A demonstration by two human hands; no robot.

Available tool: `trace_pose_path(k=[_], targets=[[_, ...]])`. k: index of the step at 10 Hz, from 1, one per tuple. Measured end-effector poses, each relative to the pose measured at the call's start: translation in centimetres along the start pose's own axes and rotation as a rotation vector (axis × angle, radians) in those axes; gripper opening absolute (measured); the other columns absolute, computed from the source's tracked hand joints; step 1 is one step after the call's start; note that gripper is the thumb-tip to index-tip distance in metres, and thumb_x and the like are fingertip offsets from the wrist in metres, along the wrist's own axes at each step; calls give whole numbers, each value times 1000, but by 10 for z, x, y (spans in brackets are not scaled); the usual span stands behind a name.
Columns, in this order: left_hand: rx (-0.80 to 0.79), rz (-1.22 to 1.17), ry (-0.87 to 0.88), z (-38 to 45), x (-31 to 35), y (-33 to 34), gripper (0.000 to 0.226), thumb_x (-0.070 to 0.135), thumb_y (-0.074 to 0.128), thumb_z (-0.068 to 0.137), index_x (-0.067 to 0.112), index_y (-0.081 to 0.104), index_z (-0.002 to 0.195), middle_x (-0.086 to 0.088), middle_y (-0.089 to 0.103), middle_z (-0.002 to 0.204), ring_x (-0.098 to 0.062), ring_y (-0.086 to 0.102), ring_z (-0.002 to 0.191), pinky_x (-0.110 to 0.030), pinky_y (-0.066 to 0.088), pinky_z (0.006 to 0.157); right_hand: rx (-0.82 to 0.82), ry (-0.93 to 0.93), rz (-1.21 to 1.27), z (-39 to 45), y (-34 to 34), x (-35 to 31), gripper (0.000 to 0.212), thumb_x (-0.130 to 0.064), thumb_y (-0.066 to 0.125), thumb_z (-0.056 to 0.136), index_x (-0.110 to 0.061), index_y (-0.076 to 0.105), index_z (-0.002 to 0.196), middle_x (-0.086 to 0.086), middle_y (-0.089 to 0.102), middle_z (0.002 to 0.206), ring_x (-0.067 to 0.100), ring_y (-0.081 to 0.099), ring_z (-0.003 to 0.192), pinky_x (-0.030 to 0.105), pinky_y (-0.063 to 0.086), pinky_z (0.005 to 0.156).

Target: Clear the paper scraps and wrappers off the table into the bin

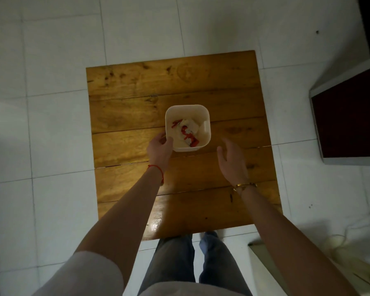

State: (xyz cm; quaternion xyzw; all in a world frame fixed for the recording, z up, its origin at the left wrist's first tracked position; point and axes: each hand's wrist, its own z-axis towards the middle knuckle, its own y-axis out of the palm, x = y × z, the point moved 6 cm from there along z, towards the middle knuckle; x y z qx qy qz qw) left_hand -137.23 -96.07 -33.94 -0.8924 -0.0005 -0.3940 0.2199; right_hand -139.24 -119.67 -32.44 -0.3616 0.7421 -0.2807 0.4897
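Seemingly near the middle of the wooden table (137, 107), a little toward its right edge, stands the white bin (188, 127), a squarish tub with rounded corners seen from straight above. Inside it lie the paper scraps and wrappers (185, 132): crumpled white pieces with red print or red strips on them, heaped against the bin's floor (how many separate pieces there are cannot be told in this dim light). The left hand (160, 146) is at the bin's near-left corner, its fingers curled around the rim there and touching the wall, so it is closed on the bin. A red string bracelet (157, 169) circles that wrist. The right hand (231, 155) hovers over the table just to the right of the bin's near-right corner, apart from it, palm turned inward toward the bin, fingers spread and loosely bent with nothing between them. A thin gold bracelet (245, 186) sits on the right wrist. Both forearms reach in over the table's near edge, the left one ending in a pale sleeve (88, 274) at the bottom. The planks of the tabletop around the bin show only wood grain, knots and a glossy reflection near the near edge. Below that edge, legs in grey-blue trousers (175, 263) stand on white floor tiles (51, 60). A dark red cabinet with a white frame (350, 120) stands off beyond the table's right edge.
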Motion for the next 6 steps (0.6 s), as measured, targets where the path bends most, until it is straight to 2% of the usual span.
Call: trace_pose_path(k=[2,3,4,6], targets=[[-20,27,40,5,1,5,36,18,56,77,21,67,111,8,66,87,-7,61,80,-18,47,65,-3,5,-12,-3,5,4,46,-36,38,101,-18,35,143,5,44,146,20,40,134,28,32,102],[-46,75,82,-2,6,4,36,18,56,79,19,64,114,7,66,93,-5,59,80,-10,42,57,-8,-11,-5,-8,4,4,46,-36,38,101,-19,36,143,5,44,145,20,40,133,27,30,100],[-44,69,122,-8,10,-1,35,19,59,79,20,64,113,7,67,98,-5,61,85,-9,41,59,-8,-21,2,-12,-1,4,45,-35,38,101,-19,36,143,5,44,145,20,40,133,26,30,99],[25,263,308,-58,16,-28,44,32,60,84,14,56,124,-5,64,119,-19,58,109,-29,48,82,-6,-84,26,-40,-28,-7,46,-32,39,101,-17,35,144,6,43,146,21,38,136,31,33,104]])
